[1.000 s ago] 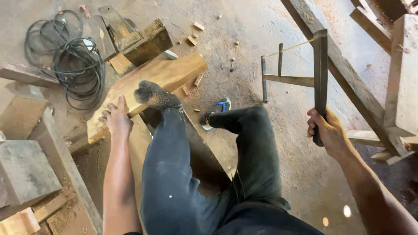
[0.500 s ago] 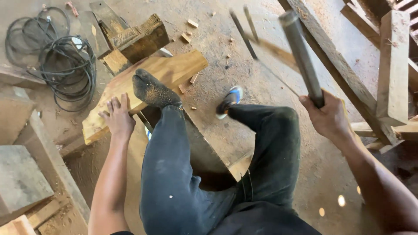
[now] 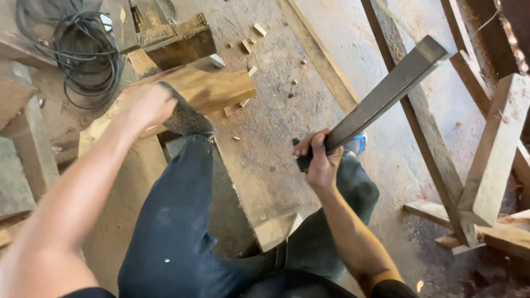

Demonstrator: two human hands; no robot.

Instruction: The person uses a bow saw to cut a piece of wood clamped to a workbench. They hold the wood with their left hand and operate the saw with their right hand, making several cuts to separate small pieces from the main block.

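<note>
Swung down and closer since earlier frame: dark saw frame (image 3: pixel 386 94).
Right hand (image 3: pixel 317 160) clenched on lower end; stiff, probably light. Left hand (image 3: pixel 146 105) resting loosely on wood block (image 3: pixel 215 88).

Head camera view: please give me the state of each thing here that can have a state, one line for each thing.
Left hand: resting on the pale wooden plank, fingers spread.
Right hand: closed around the dark metal bar's lower end.
Dark metal bar: lifted, tilted up to the right.
Pale wooden plank: lying flat, pinned under a dark-socked foot.
Black cable: coiled on the floor.
</note>
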